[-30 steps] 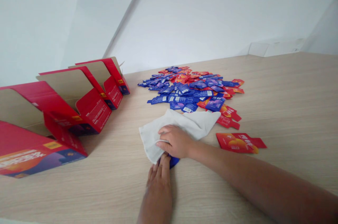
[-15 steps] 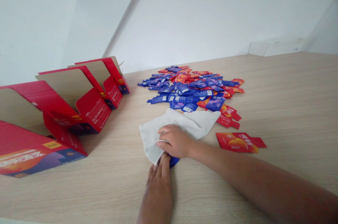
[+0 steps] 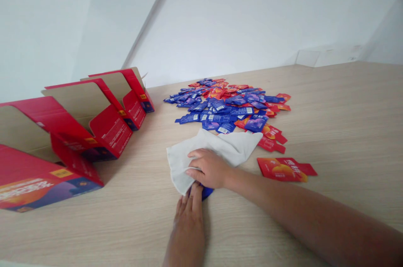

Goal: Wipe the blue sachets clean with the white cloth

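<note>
A white cloth lies crumpled over the table and partly over a blue sachet. My right hand rests on the cloth with its fingers bent, gripping a fold. My left hand has its fingers stretched out, and their tips press on the blue sachet at the near edge of the cloth. Most of that sachet is hidden under the cloth and my hands. To the right of my right hand, a red sachet with orange print lies flat on its own.
A spread pile of blue and red sachets lies behind the cloth. Several red cardboard boxes stand with raised flaps along the left. A white wall borders the back of the pale wooden table.
</note>
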Available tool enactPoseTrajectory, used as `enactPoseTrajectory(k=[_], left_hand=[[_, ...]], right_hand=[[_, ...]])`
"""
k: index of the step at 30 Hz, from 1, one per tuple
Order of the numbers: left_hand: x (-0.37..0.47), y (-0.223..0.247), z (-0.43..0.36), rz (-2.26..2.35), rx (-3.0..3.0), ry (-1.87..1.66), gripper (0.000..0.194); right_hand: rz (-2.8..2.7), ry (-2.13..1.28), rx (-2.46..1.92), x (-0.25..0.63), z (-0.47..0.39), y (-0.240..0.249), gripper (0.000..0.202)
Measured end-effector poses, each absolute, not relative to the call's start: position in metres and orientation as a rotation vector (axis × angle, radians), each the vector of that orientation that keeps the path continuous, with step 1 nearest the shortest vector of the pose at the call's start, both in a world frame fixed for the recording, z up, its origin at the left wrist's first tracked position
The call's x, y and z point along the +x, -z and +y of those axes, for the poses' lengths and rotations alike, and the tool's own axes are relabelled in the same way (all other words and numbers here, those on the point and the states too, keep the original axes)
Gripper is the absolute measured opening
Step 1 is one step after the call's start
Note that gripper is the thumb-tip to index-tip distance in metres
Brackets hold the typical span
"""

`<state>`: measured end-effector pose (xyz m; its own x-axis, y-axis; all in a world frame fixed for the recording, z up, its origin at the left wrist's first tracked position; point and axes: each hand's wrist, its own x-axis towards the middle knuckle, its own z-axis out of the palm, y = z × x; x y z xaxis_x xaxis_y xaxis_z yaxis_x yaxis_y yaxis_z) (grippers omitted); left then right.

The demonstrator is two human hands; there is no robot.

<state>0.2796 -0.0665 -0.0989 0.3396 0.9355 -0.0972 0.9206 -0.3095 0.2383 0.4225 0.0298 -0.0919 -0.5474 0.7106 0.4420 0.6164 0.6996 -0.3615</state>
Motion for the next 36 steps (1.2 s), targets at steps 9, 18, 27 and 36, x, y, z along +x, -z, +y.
enactPoseTrajectory(k=[9,18,27,36], left_hand=[[0.2808,0.0969,-0.0657,1.692,2.374,-0.031,0.070],[0.2809,0.0955,-0.0676,1.688,2.356,0.060,0.069],[0.2802,0.0986,-0.0653,1.687,2.378,-0.036,0.069],[0.2827,0.0942,-0.0674,1.696,2.346,0.048,0.070]], right_hand=[[-2.345,-0.208,-0.998,0.4226,0.0305,0.0919,0.033],[-2.320,-0.188,-0.993,0.4214,0.0314,0.0932,0.033],[-2.333,-0.218,-0.994,0.4229,0.0295,0.0913,0.033],[-2.358,-0.202,-1.004,0.4222,0.0303,0.0921,0.033]])
